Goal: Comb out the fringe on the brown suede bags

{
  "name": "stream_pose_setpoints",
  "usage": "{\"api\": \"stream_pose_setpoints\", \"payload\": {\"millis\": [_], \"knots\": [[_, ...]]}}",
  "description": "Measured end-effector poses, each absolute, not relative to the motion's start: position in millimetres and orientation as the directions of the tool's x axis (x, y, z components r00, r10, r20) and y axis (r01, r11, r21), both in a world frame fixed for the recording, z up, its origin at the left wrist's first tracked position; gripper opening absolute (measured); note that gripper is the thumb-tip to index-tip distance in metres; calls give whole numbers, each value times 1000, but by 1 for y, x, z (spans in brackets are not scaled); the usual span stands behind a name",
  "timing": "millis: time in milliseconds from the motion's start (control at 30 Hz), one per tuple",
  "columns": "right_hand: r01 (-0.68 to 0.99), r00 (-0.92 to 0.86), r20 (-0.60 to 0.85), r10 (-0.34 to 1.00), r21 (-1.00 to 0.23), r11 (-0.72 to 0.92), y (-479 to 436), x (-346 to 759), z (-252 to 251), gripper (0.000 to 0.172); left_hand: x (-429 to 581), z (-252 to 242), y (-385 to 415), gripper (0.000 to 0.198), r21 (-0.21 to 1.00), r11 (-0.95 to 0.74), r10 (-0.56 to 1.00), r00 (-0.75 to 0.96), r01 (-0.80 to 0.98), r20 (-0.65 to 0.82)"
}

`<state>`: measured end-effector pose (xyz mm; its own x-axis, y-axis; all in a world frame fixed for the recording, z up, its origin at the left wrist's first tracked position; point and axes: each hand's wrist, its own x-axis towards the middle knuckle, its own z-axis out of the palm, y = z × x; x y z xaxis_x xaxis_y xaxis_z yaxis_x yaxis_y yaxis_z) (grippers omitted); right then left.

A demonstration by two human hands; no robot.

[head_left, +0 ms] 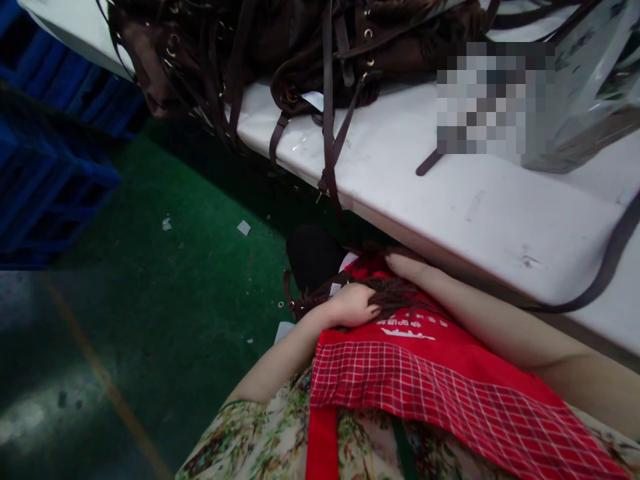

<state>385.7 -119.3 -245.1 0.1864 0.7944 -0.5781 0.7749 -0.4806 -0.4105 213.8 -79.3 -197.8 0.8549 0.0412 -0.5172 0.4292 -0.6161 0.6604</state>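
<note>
Brown strands [400, 293] lie over the red apron [475, 357] beside the table [450, 213], the left hand's [353, 305] fingers curled closed on them, so they are in hand and not set down; how much is left to do with them cannot be judged. Farther off, brown bags [295, 33] on the table are cut off, and the right hand's [401, 263] fingers are too hidden to tell their grip.

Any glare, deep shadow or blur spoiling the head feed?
Head view: pale glare on the green floor at lower left; deep shadow beneath the white table; a pixelated block masking part of the tabletop; soft, murky detail on the dark brown piece at the left hand.
</note>
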Motion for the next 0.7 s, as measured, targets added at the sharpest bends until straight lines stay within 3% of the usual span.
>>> {"api": "stream_pose_setpoints", "payload": {"millis": [133,233,300,400,500,700], "knots": [[765,192,-540,819,-440,-469,-132,399,-211,39,209,-201,-74,32,673,-529,133,834,517,-536],[754,198,-405,892,-519,-403,-147,401,-174,39,211,-203,-73,32,710,-475,155,844,520,-514],[793,146,-398,906,-501,-348,-158,394,-156,35,212,-204,-72,33,723,-443,177,842,530,-509],[883,1,-492,871,-408,-231,-171,377,-150,28,211,-205,-71,33,742,-360,223,824,566,-520],[957,-33,-526,850,-262,-124,-172,365,-159,28,207,-204,-70,34,791,-291,295,836,539,-462],[996,19,-465,885,-68,-57,-141,358,-172,25,198,-194,-74,41,701,-482,440,837,526,-325]]}}
